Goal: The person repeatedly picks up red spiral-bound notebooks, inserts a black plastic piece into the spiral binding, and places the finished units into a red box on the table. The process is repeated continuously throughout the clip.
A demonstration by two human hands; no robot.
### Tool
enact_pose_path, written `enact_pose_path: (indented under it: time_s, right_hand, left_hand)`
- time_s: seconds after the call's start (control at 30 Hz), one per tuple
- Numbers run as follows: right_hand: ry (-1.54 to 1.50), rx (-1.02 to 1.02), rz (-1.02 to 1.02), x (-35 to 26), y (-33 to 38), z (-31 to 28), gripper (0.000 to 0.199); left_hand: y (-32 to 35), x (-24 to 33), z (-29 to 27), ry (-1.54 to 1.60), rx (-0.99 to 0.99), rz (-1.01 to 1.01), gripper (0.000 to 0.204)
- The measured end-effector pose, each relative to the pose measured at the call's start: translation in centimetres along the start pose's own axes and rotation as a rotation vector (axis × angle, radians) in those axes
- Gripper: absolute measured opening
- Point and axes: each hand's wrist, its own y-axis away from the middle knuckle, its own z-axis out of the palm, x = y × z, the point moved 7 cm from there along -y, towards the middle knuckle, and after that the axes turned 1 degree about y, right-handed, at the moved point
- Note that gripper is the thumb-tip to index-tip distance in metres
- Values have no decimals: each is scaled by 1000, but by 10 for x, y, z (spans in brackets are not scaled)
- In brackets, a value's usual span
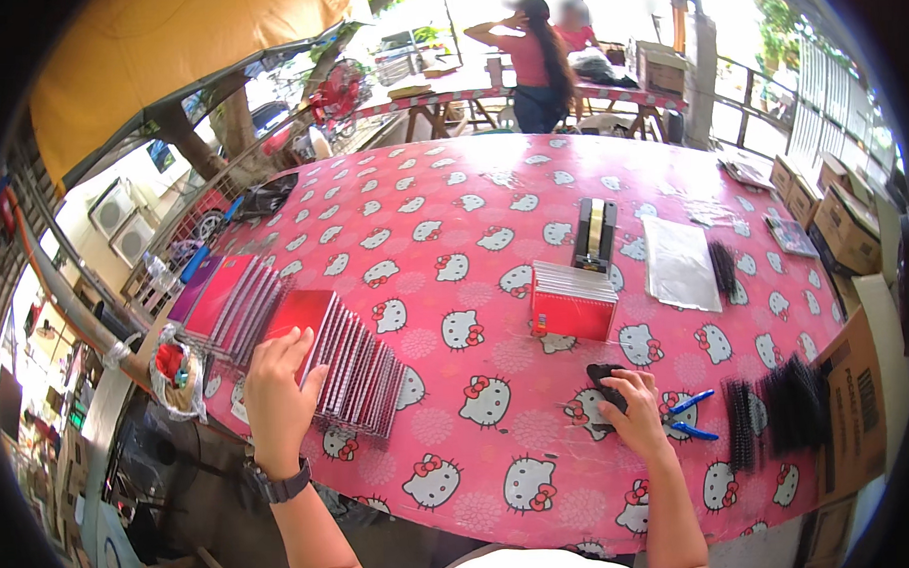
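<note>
On the left of the table, a slanted row of red spiral notebooks leans in a stack. My left hand rests against its near left side, fingers stretched and thumb apart. At the right, my right hand has its fingers curled over a small black object, whose kind I cannot make out. Just right of that hand lie blue-handled pliers. Farther back stands a block of red notebooks, white edges up. Another row of red and purple notebooks sits beyond my left hand.
A tape dispenser stands behind the notebook block, beside white plastic sheets. Black binding coils lie near an open cardboard box on the right. A bag-lined basket is at the left edge. Two people stand near a far table.
</note>
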Motion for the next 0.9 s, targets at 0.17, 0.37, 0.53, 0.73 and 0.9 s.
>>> enact_pose_path:
  time_s: [0.17, 0.37, 0.53, 0.73, 0.9]
  right_hand:
    - [54, -1, 20, -6, 1, -3, 42]
    - [73, 155, 4, 22, -4, 0, 43]
    - [286, 355, 177, 39, 0, -31, 35]
    - [252, 394, 178, 32, -4, -36, 34]
    - [104, 380, 184, 28, -2, -34, 30]
  left_hand:
    - [-3, -9, 2, 13, -1, -29, 36]
    - [-6, 30, -20, 15, 342, 22, 29]
    - [-39, 160, 57, 650, 172, 330, 18]
    - [-57, 259, 226, 538, 83, 649, 24]
    - [-69, 266, 267, 561, -36, 591, 19]
